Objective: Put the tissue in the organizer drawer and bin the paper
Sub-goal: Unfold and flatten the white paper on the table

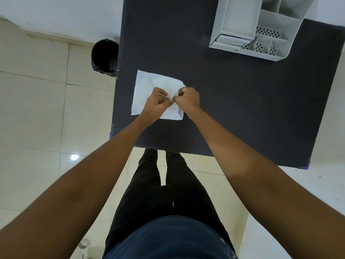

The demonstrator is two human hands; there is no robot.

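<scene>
Judging from its creased, limp look, the white tissue can be expected to be very light, soft and easily torn, so it should be taken by a pinch at an edge or a gathered fold rather than pressed or dragged across the dark bench. It is seen lying spread out near the bench's left edge, roughly square, matte white, with wrinkles running through its middle and one far corner slightly ragged.

Both hands are held over its near right part. The left hand is closed in a fingertip grip on what appears to be a thin white strip or fold; whether this is the paper named in the task or a part of the tissue cannot be told. The right hand is likewise curled with its fingertips together, meeting the left at the same spot, and what it is pinched on cannot be made out with certainty.

The white organizer is set at the far right of the bench, well apart from the tissue, and its drawer looks slightly pulled out. A black bin is seen on the floor just beside the bench's left edge.
</scene>
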